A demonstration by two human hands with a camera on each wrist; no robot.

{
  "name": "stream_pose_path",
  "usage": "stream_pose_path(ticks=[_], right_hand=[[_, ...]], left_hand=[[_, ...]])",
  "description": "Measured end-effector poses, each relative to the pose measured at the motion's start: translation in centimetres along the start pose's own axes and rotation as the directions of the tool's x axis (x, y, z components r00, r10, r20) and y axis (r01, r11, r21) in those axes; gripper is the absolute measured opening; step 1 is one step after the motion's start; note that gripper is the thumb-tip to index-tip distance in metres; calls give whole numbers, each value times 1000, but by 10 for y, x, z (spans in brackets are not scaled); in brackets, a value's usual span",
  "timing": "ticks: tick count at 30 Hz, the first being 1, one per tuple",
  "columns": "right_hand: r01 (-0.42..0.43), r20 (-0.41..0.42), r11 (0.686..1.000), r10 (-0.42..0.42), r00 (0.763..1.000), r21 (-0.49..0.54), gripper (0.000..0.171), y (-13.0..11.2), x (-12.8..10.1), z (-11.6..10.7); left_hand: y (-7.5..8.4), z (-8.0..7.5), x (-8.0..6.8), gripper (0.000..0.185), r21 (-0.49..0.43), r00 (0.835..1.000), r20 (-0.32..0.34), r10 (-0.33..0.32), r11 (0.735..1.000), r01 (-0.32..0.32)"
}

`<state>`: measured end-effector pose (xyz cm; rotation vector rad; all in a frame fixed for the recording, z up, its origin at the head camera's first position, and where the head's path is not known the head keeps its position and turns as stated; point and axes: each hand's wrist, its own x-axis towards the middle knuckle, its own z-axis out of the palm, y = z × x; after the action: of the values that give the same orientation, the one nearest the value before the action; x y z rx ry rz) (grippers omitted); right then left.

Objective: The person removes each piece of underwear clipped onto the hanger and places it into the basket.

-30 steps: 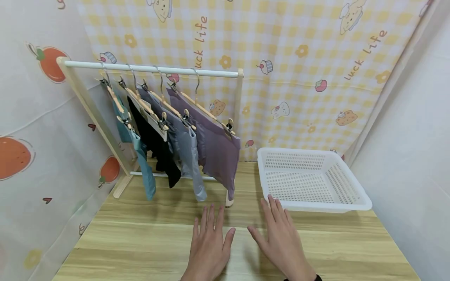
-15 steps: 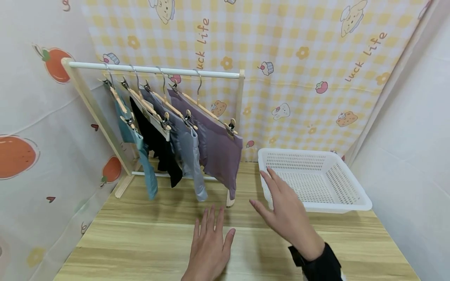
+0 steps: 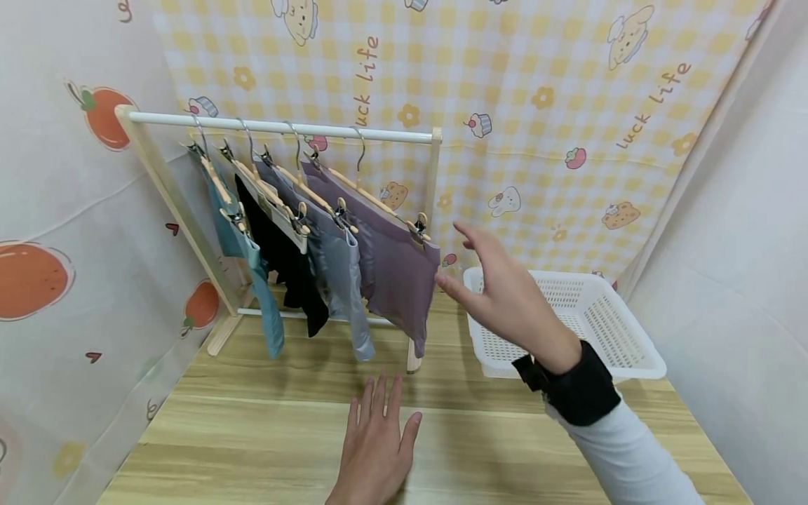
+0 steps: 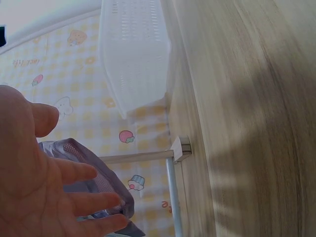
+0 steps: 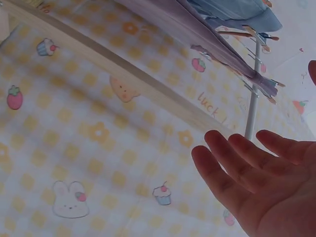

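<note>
My right hand (image 3: 505, 294) is raised beside the right end of the clothes rack, thumb and fingers apart and holding nothing. Its fingertips are close to the purple skirt-like garment (image 3: 398, 280), which hangs nearest on a clip hanger (image 3: 360, 188). In the right wrist view the fingers (image 5: 222, 170) are loosely bent in the air. My left hand (image 3: 377, 445) lies palm down on the table in front of the rack, fingers straight. Behind the purple garment hang a grey-blue garment (image 3: 344, 273), a black one with a white waistband (image 3: 278, 259) and a blue one (image 3: 268, 308).
The rack has a white top rail (image 3: 278, 127) and wooden posts (image 3: 170, 189). A white perforated plastic basket (image 3: 606, 337) stands at the right, partly behind my right forearm. A checked cartoon curtain (image 3: 536, 154) backs the wooden table (image 3: 252, 435).
My right hand has lifted off the table and moved up and forward, past the basket's near edge, to beside the purple garment. My left hand has stayed in place.
</note>
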<state>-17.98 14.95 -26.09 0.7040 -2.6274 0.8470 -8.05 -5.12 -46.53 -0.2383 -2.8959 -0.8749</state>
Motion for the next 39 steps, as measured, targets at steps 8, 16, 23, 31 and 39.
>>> stream_pose_path(ticks=[8, 16, 23, 31, 39], right_hand=[[60, 43, 996, -63, 997, 68, 78, -19, 48, -10], [118, 114, 993, -117, 987, 3, 68, -34, 85, -4], [70, 182, 994, -53, 982, -87, 44, -36, 105, 3], [68, 166, 985, -41, 985, -158, 24, -32, 111, 9], [125, 80, 976, -112, 990, -177, 23, -26, 112, 11]], left_hand=[[-1, 2, 0, 69, -15, 1000, 0, 8, 1000, -8], [-2, 3, -1, 70, -38, 1000, 19, 9, 999, -9], [-2, 2, 0, 69, -51, 999, 35, -2, 999, 4], [-2, 2, -2, 71, -62, 999, 50, -17, 998, 20], [-3, 3, -4, 69, -51, 1000, 17, -6, 999, 7]])
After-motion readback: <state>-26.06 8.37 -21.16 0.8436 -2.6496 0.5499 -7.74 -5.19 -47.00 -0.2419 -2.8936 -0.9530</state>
